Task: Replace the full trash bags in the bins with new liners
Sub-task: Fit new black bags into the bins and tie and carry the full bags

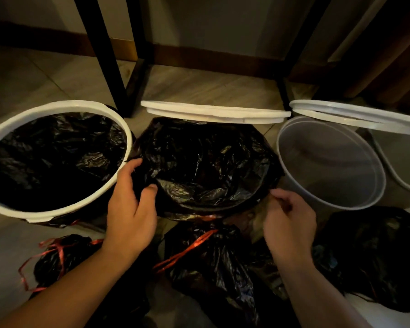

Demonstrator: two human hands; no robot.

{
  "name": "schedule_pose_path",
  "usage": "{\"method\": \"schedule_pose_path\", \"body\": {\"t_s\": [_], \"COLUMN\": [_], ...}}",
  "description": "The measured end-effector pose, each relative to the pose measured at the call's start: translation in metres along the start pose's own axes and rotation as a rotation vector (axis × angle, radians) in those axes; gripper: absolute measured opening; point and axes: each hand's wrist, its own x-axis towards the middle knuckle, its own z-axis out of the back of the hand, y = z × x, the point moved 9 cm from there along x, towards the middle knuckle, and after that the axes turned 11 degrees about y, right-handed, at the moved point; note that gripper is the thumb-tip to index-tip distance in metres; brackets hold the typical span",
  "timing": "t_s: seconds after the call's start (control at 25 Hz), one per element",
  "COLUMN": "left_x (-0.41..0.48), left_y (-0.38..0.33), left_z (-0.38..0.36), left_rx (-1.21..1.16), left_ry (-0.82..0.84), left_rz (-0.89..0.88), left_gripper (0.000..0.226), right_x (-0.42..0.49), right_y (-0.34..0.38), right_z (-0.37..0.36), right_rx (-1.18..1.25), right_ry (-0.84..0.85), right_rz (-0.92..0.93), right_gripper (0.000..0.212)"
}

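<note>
Left bin (57,107) lined; left hand (130,197) and right hand (291,218) are gripping middle black liner (206,162), fitting it; right bin (329,162) unlined.

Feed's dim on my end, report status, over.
Left grip, right grip hold middle liner rim. Left bin lined, right bin bare. Full bags beneath arms.

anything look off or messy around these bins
No spill or tear shows. The right bin is bare, its white ring off, behind it. The middle liner is crumpled, not clamped; left hand and right hand hold its edge. Tied bags lie on the floor.
</note>
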Motion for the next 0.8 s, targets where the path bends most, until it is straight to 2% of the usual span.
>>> {"method": "schedule_pose_path", "body": {"t_s": [0.12,0.2,0.32,0.4,0.48,0.64,0.8], "left_x": [-0.011,-0.007,0.032,0.07,0.101,0.128,0.135], "left_y": [-0.027,-0.046,-0.068,-0.078,-0.081,-0.081,-0.074], "left_z": [-0.004,-0.006,-0.003,-0.008,-0.017,-0.037,-0.039], "left_rx": [-0.006,0.08,0.363,0.575,0.714,0.757,0.678], "left_ry": [-0.033,-0.024,0.036,0.133,0.223,0.323,0.303], "left_rz": [-0.072,-0.153,-0.209,-0.185,-0.156,-0.158,-0.123], "left_gripper": [0.038,0.043,0.044,0.044,0.045,0.042,0.045], "right_x": [-0.033,-0.02,0.038,0.07,0.096,0.121,0.135], "right_y": [0.059,0.1,0.139,0.15,0.148,0.147,0.153], "right_z": [0.015,-0.002,-0.043,-0.068,-0.086,-0.096,-0.092], "right_rx": [-0.15,-0.293,-0.598,-0.748,-0.776,-0.711,-0.701], "right_ry": [-0.053,0.06,0.296,0.389,0.471,0.447,0.398], "right_rz": [0.373,0.562,0.563,0.552,0.483,0.437,0.456], "right_gripper": [0.025,0.019,0.041,0.042,0.039,0.028,0.017]}}
